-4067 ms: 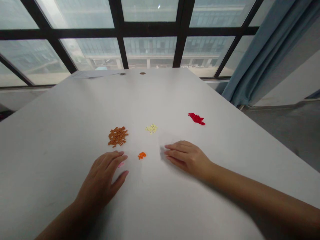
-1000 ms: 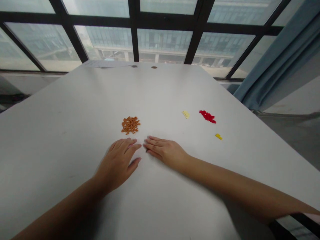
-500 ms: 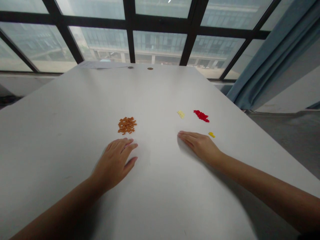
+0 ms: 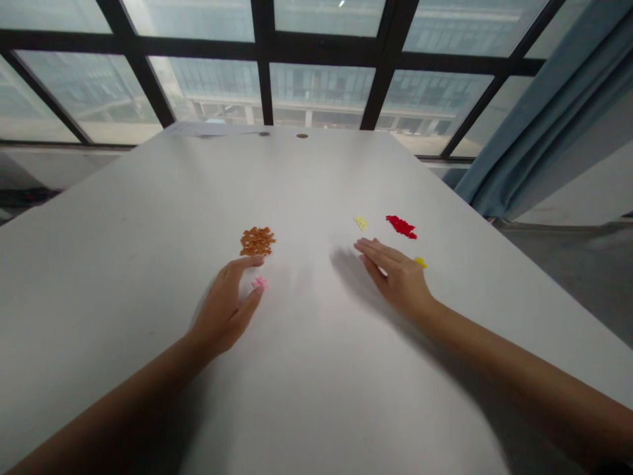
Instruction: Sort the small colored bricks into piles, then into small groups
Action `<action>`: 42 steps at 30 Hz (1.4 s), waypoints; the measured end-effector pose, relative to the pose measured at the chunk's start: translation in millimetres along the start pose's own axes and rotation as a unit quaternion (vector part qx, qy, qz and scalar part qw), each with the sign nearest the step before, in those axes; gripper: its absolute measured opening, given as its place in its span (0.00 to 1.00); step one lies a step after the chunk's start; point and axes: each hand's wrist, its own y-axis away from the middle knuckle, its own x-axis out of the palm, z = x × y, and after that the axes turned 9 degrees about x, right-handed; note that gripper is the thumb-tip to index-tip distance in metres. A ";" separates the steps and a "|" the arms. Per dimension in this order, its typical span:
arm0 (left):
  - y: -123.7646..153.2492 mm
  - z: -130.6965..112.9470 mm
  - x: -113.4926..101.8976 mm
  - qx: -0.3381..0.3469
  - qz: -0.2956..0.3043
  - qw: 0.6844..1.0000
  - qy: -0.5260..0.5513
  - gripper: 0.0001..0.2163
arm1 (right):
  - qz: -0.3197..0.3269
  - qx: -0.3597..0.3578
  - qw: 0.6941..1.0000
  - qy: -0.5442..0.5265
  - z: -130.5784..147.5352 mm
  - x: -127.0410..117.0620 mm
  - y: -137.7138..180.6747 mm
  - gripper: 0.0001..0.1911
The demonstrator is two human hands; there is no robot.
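My left hand (image 4: 227, 307) rests on the white table (image 4: 316, 396), tilted on its edge with the fingers stretched out, and a few small pink pieces (image 4: 260, 284) show beside its fingertips. A heap of brown pieces (image 4: 257, 241) lies just beyond it. My right hand (image 4: 393, 274) is flat with the fingers extended, a little above the table. Its fingertips point at a small pale yellow heap (image 4: 361, 221). A red heap (image 4: 401, 226) lies to the right of that, and a few bright yellow pieces (image 4: 421, 262) peek out behind the hand.
Two small dark round marks (image 4: 302, 136) and a sheet of paper (image 4: 208, 128) lie at the table's far edge. Black-framed windows stand behind, with a blue curtain (image 4: 539, 112) at the right. The table's right edge drops to grey floor.
My right hand has swept from beside the left hand to the right, toward the pale yellow and red heaps. My left hand has tilted up, uncovering the pink pieces.
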 end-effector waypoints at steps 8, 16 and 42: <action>-6.5 -0.7 -5.9 -0.112 -0.110 0.987 0.031 0.14 | 0.176 -0.203 0.960 -0.081 112.5 77.9 -34.9 0.18; -8.2 -3.4 -2.5 -0.107 -0.112 0.987 0.038 0.15 | 0.235 -0.183 0.950 -0.091 109.3 92.1 -33.9 0.18; -6.9 -2.7 -4.0 -0.118 -0.076 0.990 0.030 0.15 | 0.040 0.186 0.982 -0.013 -58.8 -73.4 89.2 0.11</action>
